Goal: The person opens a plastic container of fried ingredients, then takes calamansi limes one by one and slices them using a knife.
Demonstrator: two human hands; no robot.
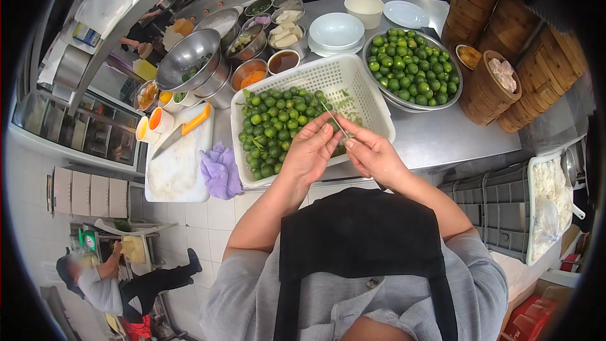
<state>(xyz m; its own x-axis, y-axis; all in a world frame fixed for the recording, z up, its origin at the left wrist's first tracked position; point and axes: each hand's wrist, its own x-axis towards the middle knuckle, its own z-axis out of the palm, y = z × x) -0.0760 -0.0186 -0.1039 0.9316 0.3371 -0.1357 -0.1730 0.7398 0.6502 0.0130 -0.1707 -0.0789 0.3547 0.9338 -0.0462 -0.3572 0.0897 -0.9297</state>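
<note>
Over the near right part of a white perforated basket (384, 108), my two hands are close together. My right hand (377, 155) is closed on a thin metal tool (334, 120), whose narrow end points up and left. Beside it, my left hand (310, 146) has its thumb and fingers drawn together; whatever lies between them is hidden. Green limes (270, 131) fill the left part of the basket, and small green bits lie on its bottom at the right. A steel bowl heaped with more limes (413, 69) stands to the right.
Left of the basket are a purple cloth (221, 170) and a cutting board (173, 177) with an orange-handled knife (183, 129). Bowls of ingredients and white bowls (336, 30) stand behind; bamboo steamers (543, 76) rise at right. Another person (110, 284) is at lower left.
</note>
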